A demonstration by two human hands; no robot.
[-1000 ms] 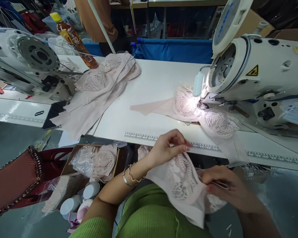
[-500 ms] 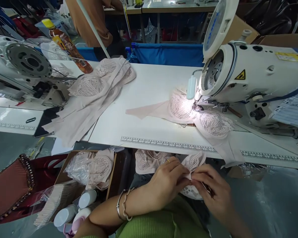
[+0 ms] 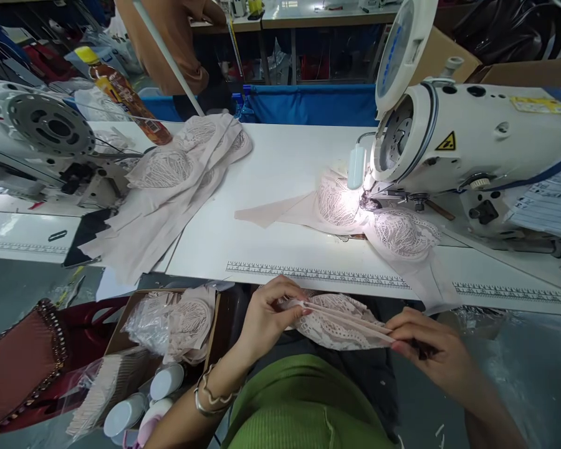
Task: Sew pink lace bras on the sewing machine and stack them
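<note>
A pale pink lace piece [image 3: 341, 321] is stretched over the lap, its edge pulled nearly straight between both hands. My left hand [image 3: 273, 312] pinches one end, thumb against the fingers. At the other end, my right hand [image 3: 423, 340] grips the edge; a small dark item shows in its palm, too hidden to name. Beyond the hands, a pink lace bra [image 3: 402, 234] lies under the needle area of the lit sewing machine [image 3: 477, 131]. More lace bras [image 3: 168, 168] are piled on the white table [image 3: 271, 156] at the left.
A second machine [image 3: 47, 125] and a tilted bottle [image 3: 126, 93] are at the left. Below sits a cardboard box [image 3: 212, 333] with lace pieces, beside white-lidded containers [image 3: 167, 380] and a red chair [image 3: 19, 362]. A person in brown [image 3: 161, 43] is beyond the table.
My hands have moved apart, the left one leftward and the right one rightward. The lace bunched between them is now drawn out lengthwise.
</note>
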